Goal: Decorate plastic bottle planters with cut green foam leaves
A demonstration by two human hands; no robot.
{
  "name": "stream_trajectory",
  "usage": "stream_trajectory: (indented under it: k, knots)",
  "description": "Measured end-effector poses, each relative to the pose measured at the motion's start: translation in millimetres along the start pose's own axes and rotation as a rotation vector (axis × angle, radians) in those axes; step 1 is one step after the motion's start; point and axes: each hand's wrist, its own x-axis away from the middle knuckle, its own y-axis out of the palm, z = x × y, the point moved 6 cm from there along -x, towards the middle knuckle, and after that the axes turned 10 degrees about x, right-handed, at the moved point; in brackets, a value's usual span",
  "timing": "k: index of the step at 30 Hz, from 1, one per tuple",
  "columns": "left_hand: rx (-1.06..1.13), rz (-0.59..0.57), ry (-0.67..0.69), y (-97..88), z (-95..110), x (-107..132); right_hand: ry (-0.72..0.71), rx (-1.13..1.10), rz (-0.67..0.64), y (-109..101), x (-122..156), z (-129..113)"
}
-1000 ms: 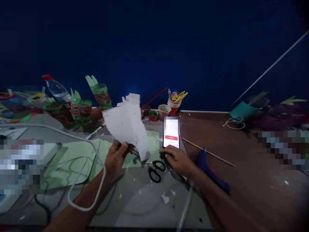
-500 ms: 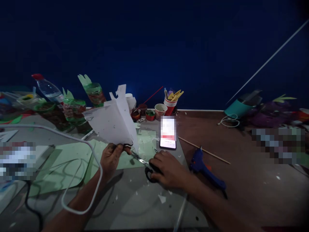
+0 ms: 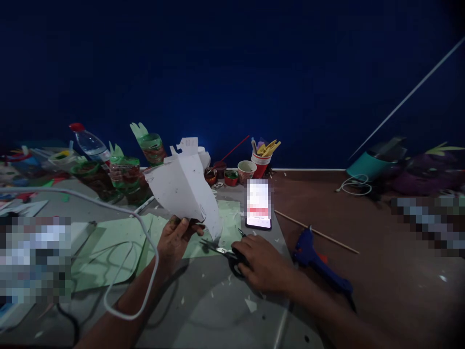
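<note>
Between the thumb and fingers of my left hand (image 3: pixel 178 237) is the lower edge of a folded piece of white paper (image 3: pixel 178 189), raised above the table with ragged cut edges. My right hand (image 3: pixel 263 261) is closed round the black handles of a pair of scissors (image 3: pixel 222 250). The scissor blades point left, slightly parted, just below the paper's lower tip. Under both lie pale green sheets (image 3: pixel 105 257). A lit phone (image 3: pixel 258 203) rests just beyond my right hand.
A blue glue gun (image 3: pixel 319 261) and a thin wooden stick (image 3: pixel 316 230) lie to the right. Cut plastic bottles (image 3: pixel 125 174), a red-capped bottle (image 3: pixel 90 145), paint pots and a red cup (image 3: pixel 260 165) line the back. A white cable (image 3: pixel 156 261) loops over my left forearm. Paper scraps (image 3: pixel 250 304) dot the table.
The scissor blades have come away from the paper's lower edge and parted. The paper has turned a little in my left hand. The whole view has shifted slightly.
</note>
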Motion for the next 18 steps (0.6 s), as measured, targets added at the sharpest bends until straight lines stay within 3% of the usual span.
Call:
stream_trajectory:
  k: [7, 14, 18]
  knots:
    - [0.035, 0.048, 0.010, -6.4, 5, -2, 0.048, -0.472, -0.018, -8, 0, 12]
    - [0.091, 0.047, 0.027, -9.9, 7, -3, 0.094, -1.308, -0.180, 8, 2, 21]
    - [0.097, 0.057, 0.013, -10.1, 6, -4, 0.145, -1.534, -0.160, 10, 3, 21]
